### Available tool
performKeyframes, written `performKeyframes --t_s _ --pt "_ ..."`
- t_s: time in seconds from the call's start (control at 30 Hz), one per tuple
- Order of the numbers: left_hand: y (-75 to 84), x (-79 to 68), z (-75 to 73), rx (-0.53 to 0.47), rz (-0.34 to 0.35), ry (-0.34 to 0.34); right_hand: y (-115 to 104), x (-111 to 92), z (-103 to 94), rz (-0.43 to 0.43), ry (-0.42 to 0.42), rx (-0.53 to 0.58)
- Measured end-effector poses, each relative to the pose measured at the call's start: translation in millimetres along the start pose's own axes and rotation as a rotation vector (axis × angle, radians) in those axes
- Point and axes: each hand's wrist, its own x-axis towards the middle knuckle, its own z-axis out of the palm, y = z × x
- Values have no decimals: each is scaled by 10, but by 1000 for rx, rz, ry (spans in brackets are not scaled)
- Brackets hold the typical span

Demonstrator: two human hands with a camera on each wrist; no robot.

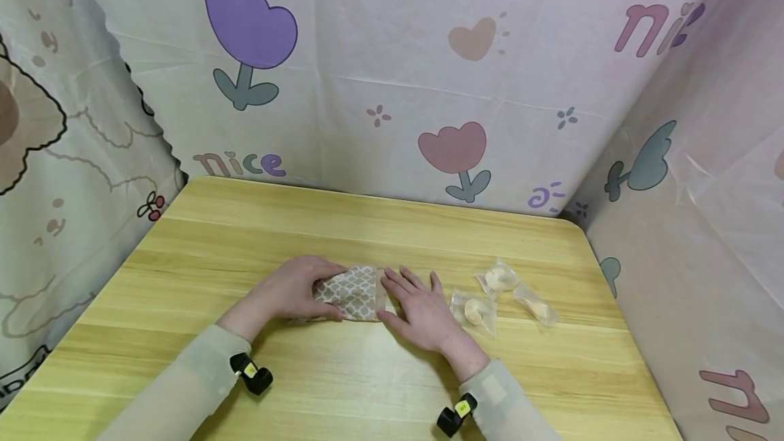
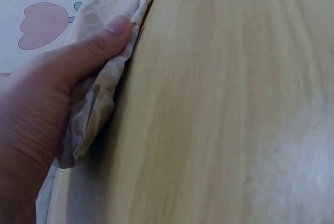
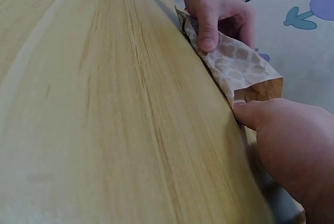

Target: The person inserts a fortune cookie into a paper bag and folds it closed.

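A beige paper bag [image 1: 354, 293] with a white lattice pattern lies on its side on the table, its mouth facing right. My left hand [image 1: 299, 288] grips it across the closed end, thumb along the near edge and fingers at the far edge. In the left wrist view, the thumb presses on the crumpled paper [image 2: 94, 101]. At the mouth is my right hand [image 1: 422, 308], fingers extended and spread. The right wrist view shows the right thumb [image 3: 250, 113] touching the lower corner of the gaping opening [image 3: 261, 91]; the other right fingers are hidden there.
Right of the right hand lie three small clear packets with pale contents: a near one [image 1: 474, 312], a far one [image 1: 497, 279] and a narrow one [image 1: 535, 305]. The wooden table [image 1: 343, 386] meets printed cloth [image 1: 367, 53] at the back and both sides.
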Motion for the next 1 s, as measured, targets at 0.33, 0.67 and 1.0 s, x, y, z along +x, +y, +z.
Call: performKeyframes --t_s 0.33,0.67,1.0 --pt "-26 -15 8 32 10 9 9 8 -1 -1 1 13" --pt "-34 -30 26 34 0 10 8 24 -33 1 -11 -12" --pt "-27 -45 46 30 17 35 25 24 -32 3 -9 -3"
